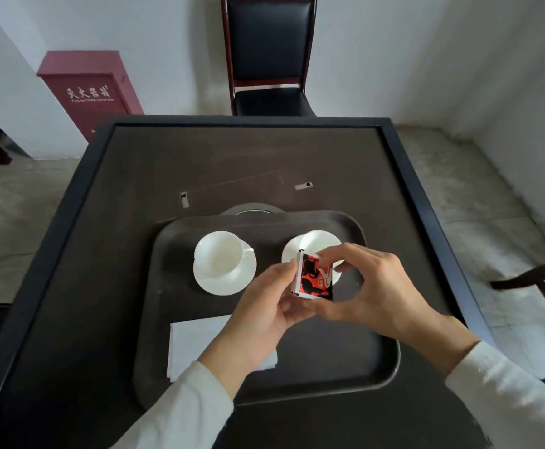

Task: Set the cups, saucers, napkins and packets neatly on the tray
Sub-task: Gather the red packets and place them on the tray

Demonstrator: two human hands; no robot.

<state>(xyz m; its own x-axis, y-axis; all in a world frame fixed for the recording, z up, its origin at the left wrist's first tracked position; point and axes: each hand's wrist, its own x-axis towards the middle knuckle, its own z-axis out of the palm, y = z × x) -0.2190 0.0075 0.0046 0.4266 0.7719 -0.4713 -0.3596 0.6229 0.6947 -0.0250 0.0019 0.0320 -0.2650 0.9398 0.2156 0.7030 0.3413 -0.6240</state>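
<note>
Both hands' grip, left hand [269, 306] and right hand [373, 293], closed on packets [315, 280], hiding right cup [316, 243].

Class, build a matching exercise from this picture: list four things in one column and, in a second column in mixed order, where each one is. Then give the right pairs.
Column one:
1. red packets
2. left cup
3. napkins
4. chair

Column two:
A. flat at the near left of the tray, partly under the left wrist
B. beyond the far edge of the table
C. on a saucer at the tray's far left
D. held above the tray between left hand and right hand

Pairs: 1-D, 2-C, 3-A, 4-B
</note>
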